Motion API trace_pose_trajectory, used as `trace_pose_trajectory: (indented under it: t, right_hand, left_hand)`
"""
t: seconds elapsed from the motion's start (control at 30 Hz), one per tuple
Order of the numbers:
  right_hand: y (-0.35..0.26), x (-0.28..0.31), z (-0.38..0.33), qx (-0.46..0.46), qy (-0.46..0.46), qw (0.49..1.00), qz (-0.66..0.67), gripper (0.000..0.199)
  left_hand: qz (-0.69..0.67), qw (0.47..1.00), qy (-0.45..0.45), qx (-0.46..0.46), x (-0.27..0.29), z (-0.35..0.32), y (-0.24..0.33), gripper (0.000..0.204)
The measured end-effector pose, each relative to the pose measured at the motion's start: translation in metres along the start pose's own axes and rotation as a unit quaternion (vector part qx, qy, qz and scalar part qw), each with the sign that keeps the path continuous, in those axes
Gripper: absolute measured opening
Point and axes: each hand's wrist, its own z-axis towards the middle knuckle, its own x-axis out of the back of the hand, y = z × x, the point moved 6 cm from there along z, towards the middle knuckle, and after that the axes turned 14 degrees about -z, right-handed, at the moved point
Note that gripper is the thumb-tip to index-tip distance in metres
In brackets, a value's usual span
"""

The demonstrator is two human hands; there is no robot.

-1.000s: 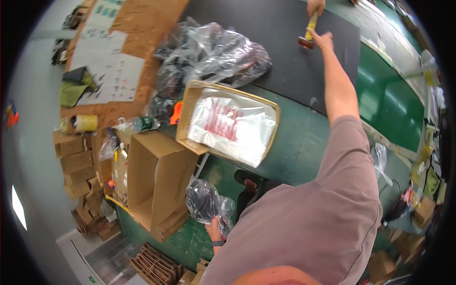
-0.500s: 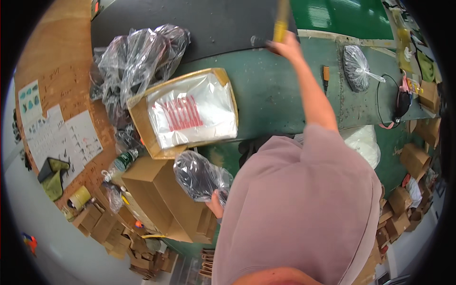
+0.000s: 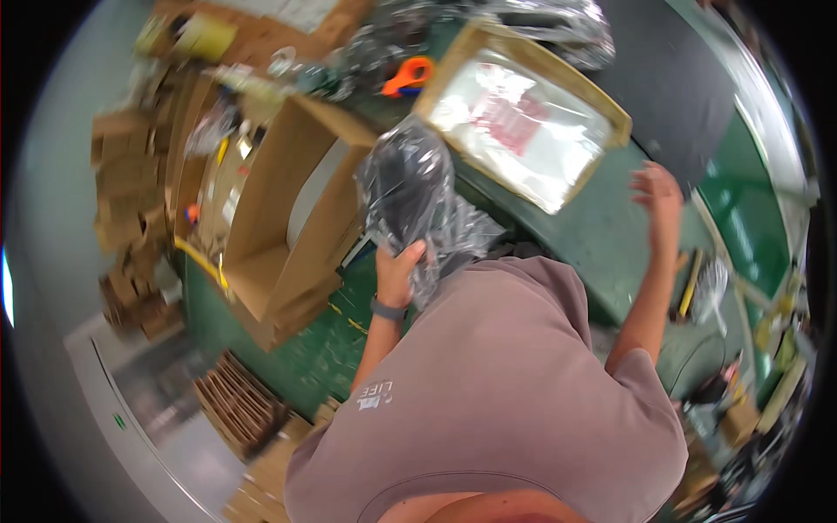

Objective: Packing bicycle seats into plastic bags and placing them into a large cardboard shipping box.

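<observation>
A clear plastic bag with something dark inside (image 3: 408, 179) is gripped at its lower part by my left hand (image 3: 399, 272), which wears a dark wristband. It hangs beside a large open cardboard box (image 3: 261, 261). My right hand (image 3: 660, 187) is over the green table (image 3: 558, 235), holding nothing, its slightly blurred fingers apart. Between the hands, a shallow carton (image 3: 488, 166) on the table holds clear plastic bags with red print (image 3: 523, 122). A yellow-handled tool (image 3: 691, 283) rests on the table to the right, next to a small clear bag with dark contents (image 3: 711, 288).
A black mat (image 3: 671, 78) covers the table's far part. More plastic-wrapped dark items (image 3: 558, 26) lie behind the carton. An orange-handled tool (image 3: 410, 77) is left of it. Flattened cardboard (image 3: 235, 401) stands on the floor, and stacked boxes (image 3: 131, 166) are at the left.
My right hand has let go of the yellow-handled tool, which now lies on the table. My view has turned left, and the held bag is raised beside the large cardboard box.
</observation>
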Motion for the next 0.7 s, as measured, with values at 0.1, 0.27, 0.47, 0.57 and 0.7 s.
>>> trace_pose_trajectory:
  t: [0.1, 0.27, 0.47, 0.57, 0.7]
  right_hand:
    - [-0.130, -0.261, -0.110, 0.036, -0.398, 0.916, 0.044, 0.088]
    - [-0.300, -0.464, -0.229, 0.159, -0.517, 0.833, 0.116, 0.105]
    - [-0.343, -0.569, -0.233, 0.269, -0.513, 0.809, 0.100, 0.096]
    - [-0.385, -0.572, -0.198, 0.386, -0.655, 0.618, -0.200, 0.094]
    - [-0.429, -0.530, 0.059, 0.248, -0.312, 0.895, -0.199, 0.044]
  left_hand:
    - [0.089, 0.975, 0.045, -0.199, 0.009, 0.002, 0.065, 0.068]
    - [0.420, 0.799, -0.026, -0.429, 0.080, -0.037, 0.178, 0.098]
    - [0.091, 0.939, 0.051, -0.328, 0.210, 0.007, 0.231, 0.109]
    - [0.057, 0.988, 0.019, -0.141, 0.230, 0.054, 0.209, 0.078]
    - [-0.289, 0.926, 0.150, -0.193, 0.277, 0.109, 0.207, 0.065]
